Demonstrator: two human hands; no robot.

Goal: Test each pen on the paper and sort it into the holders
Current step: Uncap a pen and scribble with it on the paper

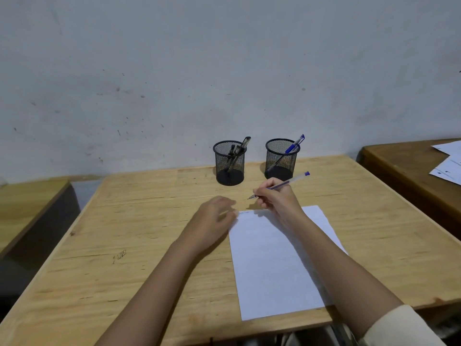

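Pen [283,185] pinched in right hand [277,196], tip just beyond the paper's [274,265] far edge.
Left hand [212,221], blurred, fingers loosely spread and empty, touches the paper's far left corner; two holders [229,162] stand farther back.

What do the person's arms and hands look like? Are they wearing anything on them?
Both hands are bare: no gloves, and no rings or watch that can be seen. The left hand looks a bit blurry, and its forearm is bare all the way to the picture's edge. The right hand also has a bare forearm, but near the elbow there is a pushed-up, cream-coloured sleeve.
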